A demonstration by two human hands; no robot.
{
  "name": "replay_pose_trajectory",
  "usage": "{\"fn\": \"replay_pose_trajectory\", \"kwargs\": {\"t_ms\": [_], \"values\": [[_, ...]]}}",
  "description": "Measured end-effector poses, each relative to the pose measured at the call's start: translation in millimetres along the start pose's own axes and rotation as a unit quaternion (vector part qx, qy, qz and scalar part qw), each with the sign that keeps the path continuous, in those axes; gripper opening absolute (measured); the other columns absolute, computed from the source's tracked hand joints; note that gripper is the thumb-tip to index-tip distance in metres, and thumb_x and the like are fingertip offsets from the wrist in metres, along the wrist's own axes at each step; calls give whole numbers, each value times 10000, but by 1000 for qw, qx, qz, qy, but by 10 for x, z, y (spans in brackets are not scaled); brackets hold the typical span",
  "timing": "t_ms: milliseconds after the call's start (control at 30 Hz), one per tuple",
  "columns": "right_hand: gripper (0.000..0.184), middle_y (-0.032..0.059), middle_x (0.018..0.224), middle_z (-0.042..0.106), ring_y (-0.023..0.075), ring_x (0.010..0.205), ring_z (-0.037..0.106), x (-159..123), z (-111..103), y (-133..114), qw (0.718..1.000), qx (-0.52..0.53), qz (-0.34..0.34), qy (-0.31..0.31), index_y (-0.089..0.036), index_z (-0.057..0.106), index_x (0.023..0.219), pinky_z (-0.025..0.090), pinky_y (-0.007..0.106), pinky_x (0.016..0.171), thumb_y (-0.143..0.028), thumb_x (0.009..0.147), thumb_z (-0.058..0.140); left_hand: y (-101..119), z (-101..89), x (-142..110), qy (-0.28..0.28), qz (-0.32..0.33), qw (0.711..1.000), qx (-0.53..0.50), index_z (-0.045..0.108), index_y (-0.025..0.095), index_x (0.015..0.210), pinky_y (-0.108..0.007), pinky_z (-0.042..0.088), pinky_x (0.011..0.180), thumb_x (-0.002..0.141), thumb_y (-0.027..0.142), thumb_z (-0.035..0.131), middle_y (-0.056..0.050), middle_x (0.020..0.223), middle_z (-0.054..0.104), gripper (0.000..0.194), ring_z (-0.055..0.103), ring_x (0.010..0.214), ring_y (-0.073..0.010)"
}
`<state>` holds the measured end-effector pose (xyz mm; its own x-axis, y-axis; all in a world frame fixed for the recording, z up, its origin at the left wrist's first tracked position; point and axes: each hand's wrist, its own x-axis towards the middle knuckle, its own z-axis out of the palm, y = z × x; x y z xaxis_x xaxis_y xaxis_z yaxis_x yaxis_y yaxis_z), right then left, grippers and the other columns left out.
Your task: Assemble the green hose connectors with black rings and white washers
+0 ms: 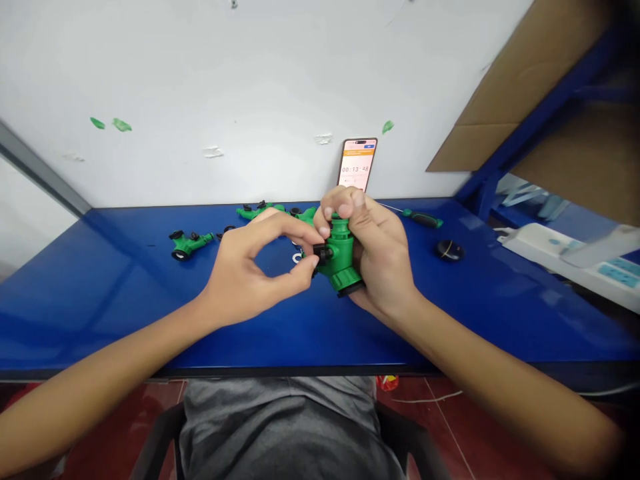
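Glossy blue tabletop (100,300) pushed up against a scuffed white wall (200,80), with a few little green scraps stuck on the wall, and dark red floor tiles (150,420) showing below the table edge. Taking 12 o'clock as straight ahead, a black-framed phone (357,165) leaned on the wall around 12 showing a timer at 00:13:48. A slim green-and-black screwdriver (423,218) lay around 1 o'clock, next to a small round black cap (449,250). Further out at 2 o'clock sat a white power strip (555,250), under a blue metal shelf frame (530,127) with brown cardboard (520,87) on it. Another green plastic fitting with black ends (187,245) lay at 10 o'clock.

Both forearms came in from the bottom corners, elbows wide. The left hand (255,267) was in a narrow pinch, thumb and index making a ring around a small black valve knob (323,253). The right hand (375,253) was wrapped snugly around a bright green plastic hose splitter (340,257), held up just above the table's middle. Its long axis ran roughly 12 to 6, wide black-rimmed end down toward 5 o'clock, knob pointing to 9.
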<state>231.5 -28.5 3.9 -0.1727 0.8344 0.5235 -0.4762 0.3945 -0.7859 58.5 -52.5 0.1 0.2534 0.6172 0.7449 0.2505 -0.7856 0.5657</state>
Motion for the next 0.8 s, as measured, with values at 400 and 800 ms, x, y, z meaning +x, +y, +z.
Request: {"fn": "replay_pose_trajectory", "kwargs": {"t_ms": [400, 800], "values": [[456, 20, 906, 530, 149, 782, 575, -15, -79, 53, 988, -125, -86, 6, -232, 592, 817, 549, 306, 720, -609, 1063, 665, 42, 14, -8, 10, 8, 998, 61, 809, 206, 1034, -329, 625, 897, 937, 164, 773, -39, 957, 819, 111, 743, 853, -160], [425, 12, 879, 524, 160, 798, 568, 5, -130, 150, 987, -134, -84, 24, -240, 590, 838, 529, 316, 764, -575, 1097, 620, 35, 71, -45, 14, -39, 999, 18, 833, 194, 1088, -286, 683, 861, 984, 245, 806, -52, 1015, 846, 119, 801, 839, -155]]}}
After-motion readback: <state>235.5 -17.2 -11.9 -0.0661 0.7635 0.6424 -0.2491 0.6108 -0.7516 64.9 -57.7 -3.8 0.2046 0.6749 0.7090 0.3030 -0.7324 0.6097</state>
